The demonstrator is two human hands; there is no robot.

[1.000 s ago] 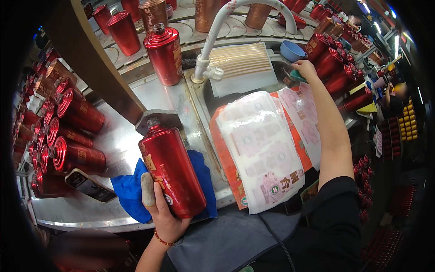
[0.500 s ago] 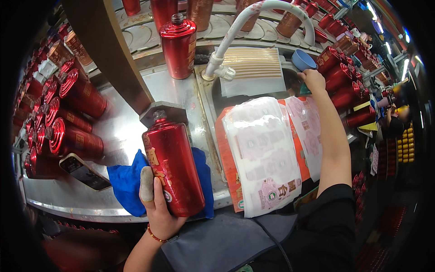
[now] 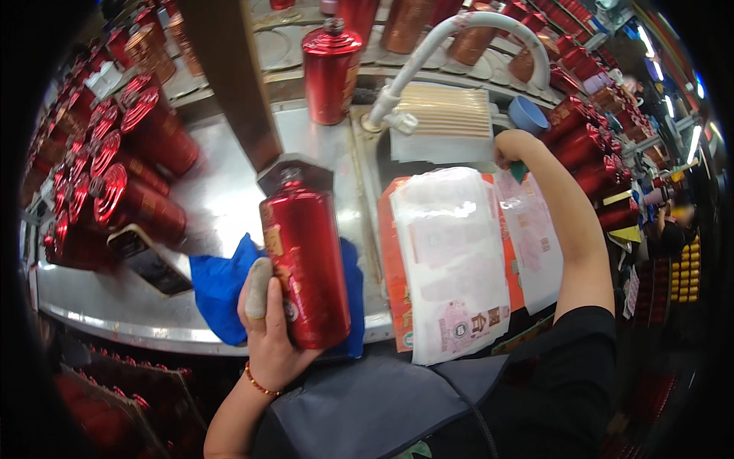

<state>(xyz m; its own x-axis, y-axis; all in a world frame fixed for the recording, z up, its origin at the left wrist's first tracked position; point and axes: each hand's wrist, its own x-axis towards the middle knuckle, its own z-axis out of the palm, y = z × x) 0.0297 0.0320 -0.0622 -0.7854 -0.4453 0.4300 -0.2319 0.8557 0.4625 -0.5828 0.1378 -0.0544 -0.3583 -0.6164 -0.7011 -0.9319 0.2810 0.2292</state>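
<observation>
My left hand is closed around the lower part of a shiny red bottle, which leans toward me over a blue cloth. A pale finger cot covers the thumb. The bottle's neck rests near a dark angled holder at the foot of a brown post. My right hand is closed on a small flat green piece, mostly hidden by the fingers. Below it lie printed transfer sheets on red-orange backing. A blue bowl is just beyond that hand.
A white curved faucet rises behind the sheets, near a striped white sheet. One red bottle stands at the back. Several more red bottles crowd the left and right. A phone leans at the left.
My right hand has come slightly nearer, away from the blue bowl, with the green piece showing more. My left hand still holds the bottle. The whole view has shifted a little.
</observation>
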